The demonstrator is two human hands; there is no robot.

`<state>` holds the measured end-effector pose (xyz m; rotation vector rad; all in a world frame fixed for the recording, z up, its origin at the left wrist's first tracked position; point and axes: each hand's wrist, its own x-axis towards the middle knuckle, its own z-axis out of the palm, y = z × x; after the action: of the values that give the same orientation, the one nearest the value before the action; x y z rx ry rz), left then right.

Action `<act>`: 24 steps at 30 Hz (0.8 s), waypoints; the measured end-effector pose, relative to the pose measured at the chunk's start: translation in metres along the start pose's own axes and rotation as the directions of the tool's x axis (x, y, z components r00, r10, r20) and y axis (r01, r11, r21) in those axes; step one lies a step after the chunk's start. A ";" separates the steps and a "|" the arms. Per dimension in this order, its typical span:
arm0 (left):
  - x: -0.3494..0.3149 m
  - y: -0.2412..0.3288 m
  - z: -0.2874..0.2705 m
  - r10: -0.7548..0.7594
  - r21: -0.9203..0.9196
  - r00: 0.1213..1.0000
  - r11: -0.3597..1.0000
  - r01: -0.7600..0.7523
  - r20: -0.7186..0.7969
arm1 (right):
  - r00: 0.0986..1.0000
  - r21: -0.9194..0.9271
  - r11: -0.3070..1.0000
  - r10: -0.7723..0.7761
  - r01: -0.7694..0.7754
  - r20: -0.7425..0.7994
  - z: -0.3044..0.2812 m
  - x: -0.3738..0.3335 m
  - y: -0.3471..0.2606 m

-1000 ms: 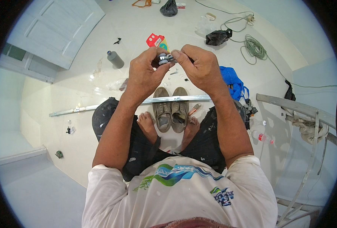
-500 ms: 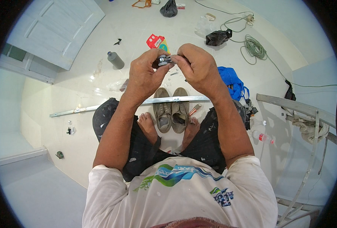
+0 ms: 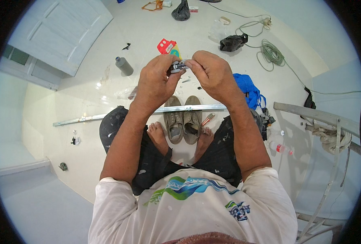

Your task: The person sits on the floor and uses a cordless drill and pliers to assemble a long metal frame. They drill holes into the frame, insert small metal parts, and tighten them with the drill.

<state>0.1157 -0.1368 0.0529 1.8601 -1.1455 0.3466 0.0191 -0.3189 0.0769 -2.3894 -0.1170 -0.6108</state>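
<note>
My left hand [image 3: 157, 79] is closed, its thumb and fingers pinching a small grey-and-black roller fitting [image 3: 175, 68] with pale, wheel-like discs. From the other side my right hand [image 3: 211, 76] grips the fitting's right end between thumb and forefinger. Both hands are raised over the floor in front of my knees, and the fingers cover much of the fitting. Below them a long metal rail [image 3: 205, 107] lies crosswise over the toes of a pair of worn brown shoes [image 3: 174, 122]. Several small metal bits [image 3: 186, 80] are scattered on the floor behind the rail.
A grey bottle [image 3: 124, 66] stands left of my hands; a red and yellow packet [image 3: 169, 48] lies beyond them. Rightward are a blue bag [image 3: 247, 89], a black plastic bag [image 3: 232, 42], a coiled cable [image 3: 272, 53] and a ladder [image 3: 314, 114]. A screwdriver-like tool [image 3: 208, 118] lies beside the shoes.
The fitting has turned slightly between my fingers, and more of its grey right end shows. Both hands have shifted slightly toward me. The things on the floor lie as before.
</note>
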 end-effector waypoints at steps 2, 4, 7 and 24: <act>0.002 0.000 -0.003 0.002 0.023 1.000 1.000 -0.002 0.021 | 0.995 0.002 0.997 -0.081 0.081 -0.058 0.001 0.000 0.001; 0.002 0.006 -0.006 -0.093 -0.033 0.994 0.995 0.095 0.049 | 0.980 -0.017 0.984 -0.176 0.175 -0.097 0.003 0.002 0.004; 0.002 0.005 -0.007 -0.146 -0.076 0.987 0.986 0.152 0.071 | 0.981 -0.006 0.986 -0.164 0.164 -0.102 0.003 0.002 0.002; 0.001 0.000 0.010 -0.238 -0.620 0.971 0.759 0.200 0.022 | 0.983 0.711 0.680 0.140 -0.180 0.115 0.010 0.003 0.019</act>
<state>0.1143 -0.1453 0.0478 1.3562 -0.8457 -0.1129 0.0303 -0.3274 0.0608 -1.6134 -0.1365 -0.3240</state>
